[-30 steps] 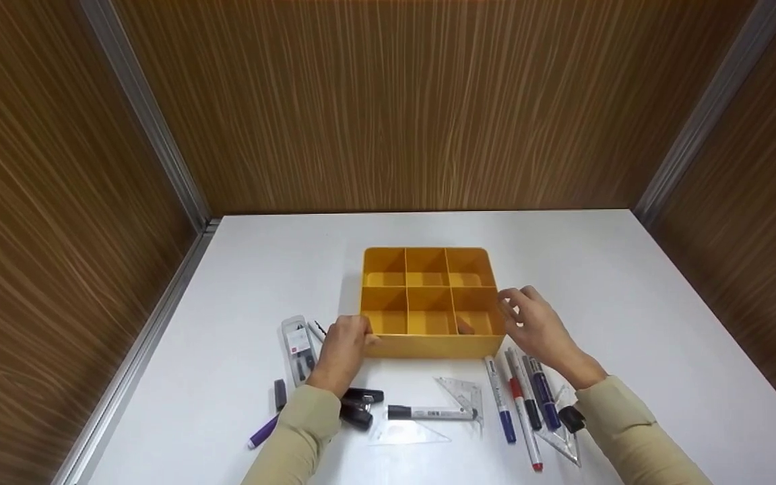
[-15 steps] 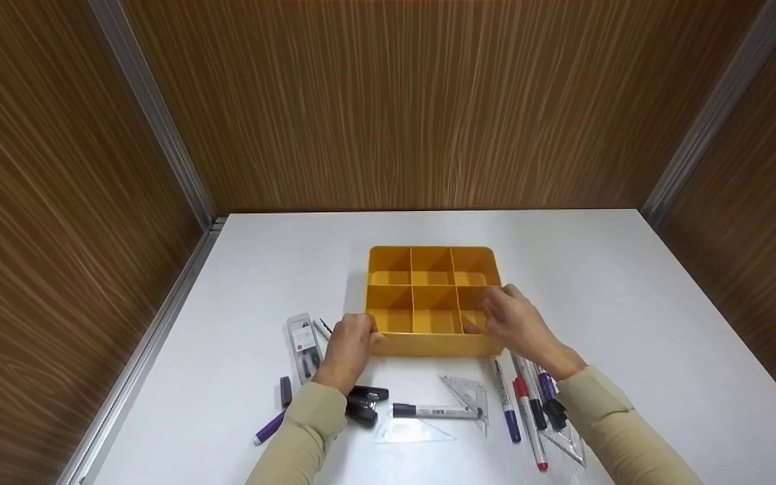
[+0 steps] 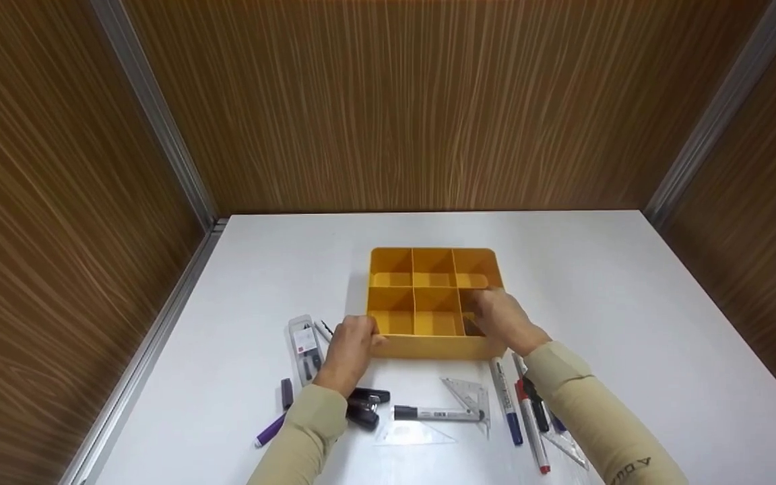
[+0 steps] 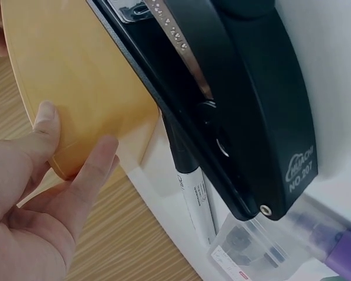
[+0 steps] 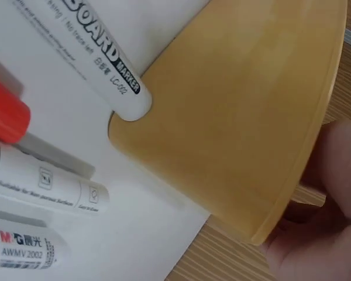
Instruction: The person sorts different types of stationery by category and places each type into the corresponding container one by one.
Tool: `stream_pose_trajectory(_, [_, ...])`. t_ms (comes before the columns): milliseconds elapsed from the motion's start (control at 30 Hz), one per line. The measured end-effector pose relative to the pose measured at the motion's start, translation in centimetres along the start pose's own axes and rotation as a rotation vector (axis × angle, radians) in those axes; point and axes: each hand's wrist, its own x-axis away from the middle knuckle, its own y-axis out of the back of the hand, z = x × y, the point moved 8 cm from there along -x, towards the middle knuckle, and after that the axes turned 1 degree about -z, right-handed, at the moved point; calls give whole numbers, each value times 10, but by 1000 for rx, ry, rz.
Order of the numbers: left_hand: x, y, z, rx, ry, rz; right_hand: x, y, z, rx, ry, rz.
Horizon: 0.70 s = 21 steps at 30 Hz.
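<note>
A yellow box (image 3: 438, 347) with several square compartments stands on the white table. At its near left corner, my left hand (image 3: 349, 350) grips the rim; the left wrist view shows thumb and fingers around that corner. My right hand (image 3: 506, 320) reaches over the right wall into the near right compartment, and its fingertips are hidden there. A dark brownish patch (image 3: 471, 328) shows in that compartment beside the fingers; I cannot tell whether they hold anything. In the right wrist view, the right hand (image 5: 333, 211) is partly behind the box wall (image 5: 234, 117).
Near my left forearm lie a black stapler (image 3: 364, 407), a clear case (image 3: 305, 347) and a purple marker (image 3: 270, 431). A black-capped marker (image 3: 438, 413) lies by clear set squares (image 3: 472, 397). Blue-capped (image 3: 508, 404) and red-capped (image 3: 533, 431) markers lie at right.
My right hand has moved left from outside the box's right wall, over the rim and down into the near right compartment. The left hand keeps its grip on the corner.
</note>
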Motion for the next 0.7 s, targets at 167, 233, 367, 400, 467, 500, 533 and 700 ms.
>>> stream_pose_trajectory(167, [1, 1, -3, -10, -45, -38, -3, -5, -3, 62, -10, -9])
stream_pose_trajectory(233, [0, 2, -4, -11, -62, -49, -5, -6, -3, 94, -6, -10])
stream_pose_trajectory(367, [-1, 1, -3, 3, -43, -39, -7, -9, -5, 120, -37, 44])
stream_pose_trajectory(400, [-1, 0, -2, 4, -37, -35, -8, -10, -5, 125, -48, 65])
stream_pose_trajectory(467, [-2, 0, -3, 4, -30, -30, -7, -13, -7, 131, -83, 119])
stream_pose_trajectory(500, [-2, -1, -4, 3, -32, -29, -7, -14, -8, 136, -99, 141])
stream_pose_trajectory(533, [-2, -1, -5, 3, -35, -29, -6, -14, -9, 139, -112, 162])
stream_pose_trajectory(700, [-2, -1, -7, 5, -44, -36, -1, -14, -8, 135, -157, 233])
